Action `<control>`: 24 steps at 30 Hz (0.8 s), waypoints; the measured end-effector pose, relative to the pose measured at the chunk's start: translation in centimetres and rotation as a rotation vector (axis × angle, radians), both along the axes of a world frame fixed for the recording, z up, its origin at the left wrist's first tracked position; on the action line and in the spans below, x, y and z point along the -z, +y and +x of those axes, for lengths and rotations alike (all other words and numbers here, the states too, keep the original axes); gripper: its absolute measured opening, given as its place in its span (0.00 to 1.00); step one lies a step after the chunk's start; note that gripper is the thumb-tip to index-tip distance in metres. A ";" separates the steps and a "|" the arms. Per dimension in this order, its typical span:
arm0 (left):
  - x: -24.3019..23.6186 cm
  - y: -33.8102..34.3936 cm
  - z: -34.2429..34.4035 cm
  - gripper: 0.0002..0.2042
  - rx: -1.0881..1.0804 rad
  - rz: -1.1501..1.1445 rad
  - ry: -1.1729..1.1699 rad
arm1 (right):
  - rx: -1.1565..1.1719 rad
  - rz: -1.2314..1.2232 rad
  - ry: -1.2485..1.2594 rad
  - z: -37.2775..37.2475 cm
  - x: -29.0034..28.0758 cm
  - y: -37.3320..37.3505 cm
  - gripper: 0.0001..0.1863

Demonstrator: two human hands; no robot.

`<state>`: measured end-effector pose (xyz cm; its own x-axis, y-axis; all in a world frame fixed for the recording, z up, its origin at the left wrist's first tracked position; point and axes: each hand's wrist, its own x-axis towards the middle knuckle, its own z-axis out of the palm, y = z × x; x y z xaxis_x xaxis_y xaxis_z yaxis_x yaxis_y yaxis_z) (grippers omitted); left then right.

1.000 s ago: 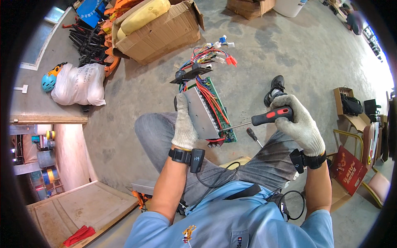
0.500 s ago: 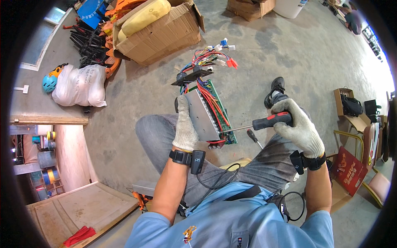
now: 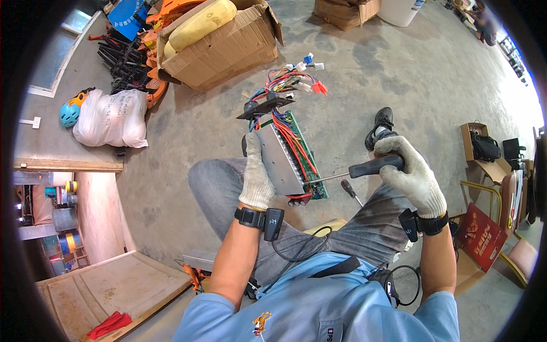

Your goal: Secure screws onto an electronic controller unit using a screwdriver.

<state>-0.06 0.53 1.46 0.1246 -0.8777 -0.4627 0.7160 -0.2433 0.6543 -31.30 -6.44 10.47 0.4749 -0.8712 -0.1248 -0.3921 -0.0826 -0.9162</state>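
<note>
The right hand (image 3: 411, 178) has slid its screwdriver (image 3: 364, 169) a bit lower along the circuit board (image 3: 292, 157); fingers wrapped tight around the handle; the left hand (image 3: 257, 178) grips the board over the lap; a screw is being worked, I think; next, keep the tip steady.

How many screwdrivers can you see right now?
2. One screwdriver is in the right hand, its tip against the circuit board. A second screwdriver lies just below it, on the lap. Others may be hidden.
</note>
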 end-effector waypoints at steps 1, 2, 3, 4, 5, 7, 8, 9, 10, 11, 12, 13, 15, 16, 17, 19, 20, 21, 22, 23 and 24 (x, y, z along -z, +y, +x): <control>0.0 0.0 0.0 0.49 0.002 0.007 -0.016 | 0.001 0.000 0.001 0.2 -0.1 0.1 0.18; 0.1 0.0 -0.1 0.49 0.005 0.013 -0.033 | 0.033 0.010 0.016 0.6 -0.3 0.4 0.17; 0.1 -0.1 -0.1 0.49 0.004 0.014 -0.033 | 0.062 0.020 0.030 1.0 -0.5 0.6 0.17; 0.0 -0.1 -0.1 0.49 0.003 0.016 -0.027 | 0.061 0.021 0.029 1.3 -1.1 0.4 0.17; 0.0 -0.1 0.0 0.50 0.002 0.019 -0.021 | 0.084 0.122 0.119 1.6 -2.1 0.1 0.16; 0.0 0.0 0.1 0.50 0.003 0.016 -0.022 | 0.084 0.173 0.177 1.3 -1.7 -0.1 0.15; 0.0 0.1 0.1 0.50 0.005 0.014 -0.022 | 0.082 0.173 0.176 1.3 -1.7 0.0 0.15; 0.0 0.1 0.1 0.50 0.006 0.014 -0.020 | 0.094 0.192 0.137 1.2 -1.7 0.2 0.15; -0.1 0.0 0.0 0.50 0.007 0.007 -0.027 | 0.106 0.211 0.098 1.2 -1.7 0.2 0.16; -0.1 0.0 -0.1 0.50 0.008 0.001 -0.034 | 0.107 0.210 0.099 0.9 -0.9 0.2 0.16; -0.2 0.0 -0.2 0.50 0.009 0.000 -0.034 | 0.082 0.075 0.016 0.7 0.1 0.1 0.17; -0.2 0.0 -0.2 0.50 0.007 0.000 -0.037 | 0.056 -0.060 -0.068 0.4 0.7 0.1 0.19; -0.3 0.0 -0.2 0.50 0.004 0.003 -0.041 | 0.025 -0.129 -0.007 0.3 0.8 0.1 0.20; -0.3 0.1 -0.1 0.49 0.003 0.011 -0.029 | -0.007 -0.197 0.053 0.5 0.5 0.1 0.21; -0.2 0.1 -0.1 0.48 0.001 0.019 -0.018 | -0.008 -0.194 0.052 0.8 -0.2 0.2 0.21; 0.0 0.2 0.2 0.47 -0.012 0.001 0.009 | 0.105 0.159 0.149 1.6 -2.0 0.2 0.20; 0.1 0.1 0.3 0.45 -0.021 -0.020 0.037 | 0.099 0.164 0.147 1.6 -2.0 0.0 0.20; 0.3 0.1 0.3 0.45 -0.022 -0.012 0.040 | 0.103 0.196 0.144 1.4 -1.9 -0.1 0.20; 0.5 0.0 0.3 0.44 -0.021 -0.018 0.056 | 0.105 0.228 0.141 1.2 -1.8 -0.1 0.20; 0.7 0.0 0.3 0.44 -0.021 -0.023 0.071 | 0.095 0.200 0.098 1.0 -1.7 0.1 0.20; 0.9 -0.2 0.3 0.44 -0.021 -0.021 0.069 | 0.094 0.203 0.097 0.8 -1.2 0.1 0.20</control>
<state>0.24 0.34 0.57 0.1118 -0.8848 -0.4524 0.7647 -0.2142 0.6077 -30.50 -6.34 11.66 0.3703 -0.8635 -0.3425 -0.4760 0.1402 -0.8682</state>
